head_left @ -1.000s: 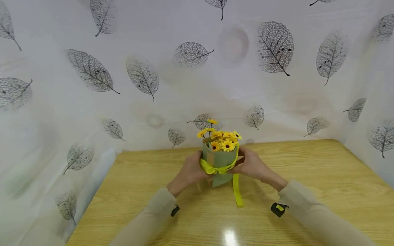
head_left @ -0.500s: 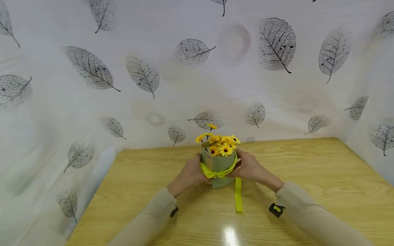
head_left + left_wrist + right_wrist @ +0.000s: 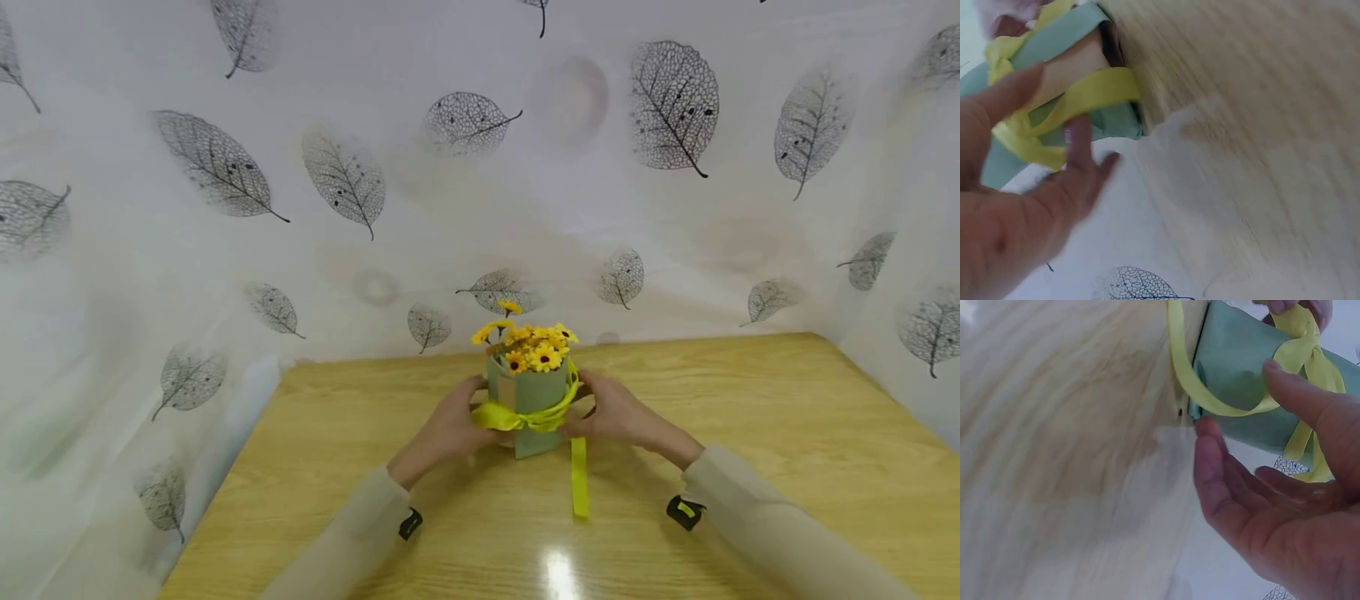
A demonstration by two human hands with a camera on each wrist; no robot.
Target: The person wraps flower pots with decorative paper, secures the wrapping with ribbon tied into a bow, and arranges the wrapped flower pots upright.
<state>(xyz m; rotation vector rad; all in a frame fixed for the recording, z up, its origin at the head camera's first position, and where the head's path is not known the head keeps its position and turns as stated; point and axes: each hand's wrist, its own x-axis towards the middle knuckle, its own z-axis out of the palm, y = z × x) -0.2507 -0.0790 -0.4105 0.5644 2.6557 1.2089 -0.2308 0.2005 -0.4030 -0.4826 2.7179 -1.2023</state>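
A bouquet of small yellow flowers (image 3: 545, 357) with dark centres stands upright on the table, wrapped in green paper (image 3: 542, 392) with a tan strip. A yellow ribbon (image 3: 517, 418) is tied round it in a bow, one tail hanging down at the right. My left hand (image 3: 448, 423) is at the wrap's left side, thumb and fingers spread, one finger reaching behind a ribbon loop (image 3: 1104, 90) in the left wrist view. On the other side, my right hand (image 3: 611, 410) has fingers spread, its thumb at the ribbon and paper. Some fingertips are hidden behind the wrap.
The wooden table (image 3: 337, 500) extends in front of the bouquet and to both sides. A pale curtain (image 3: 450, 217) printed with dark leaf skeletons closes off the back and sides. Each wrist carries a small black device, such as the right one (image 3: 684, 512).
The bouquet has shifted slightly left. My left hand has moved a little left, and the bow now reaches farther out on that side. The right hand stays close to the wrap.
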